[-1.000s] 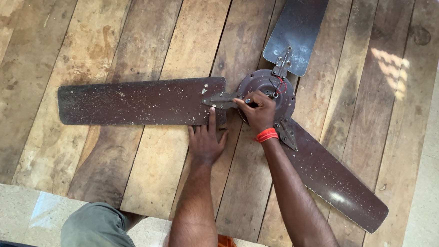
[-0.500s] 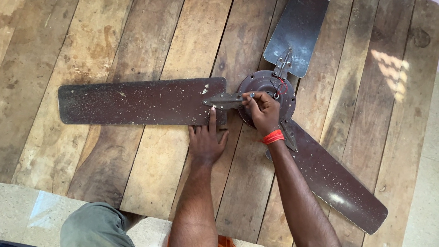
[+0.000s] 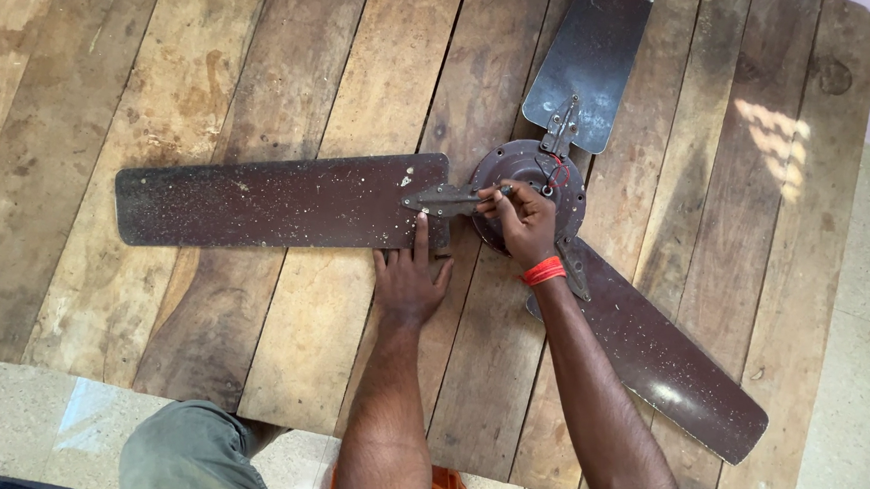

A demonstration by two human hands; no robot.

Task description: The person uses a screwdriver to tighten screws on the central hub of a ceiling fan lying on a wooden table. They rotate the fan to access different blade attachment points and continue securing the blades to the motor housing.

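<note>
Ceiling fan (image 3: pixel 526 185) lies flat on the plank table (image 3: pixel 248 76), hub up, w/ blades out at 9, 1 and 5 o'clock. Left hand (image 3: pixel 409 276) is pressed flat, fingers spread, on the 9 o'clock blade (image 3: pixel 274 205) just below its bracket (image 3: pixel 443 200), prob to stop it shifting. Right hand (image 3: pixel 523 220) has fingertips pinched together at the bracket's hub end, on something too small to make out. Vs half a sec ago, both hands are basically in the same spot, the right just a touch lower on the hub
</note>
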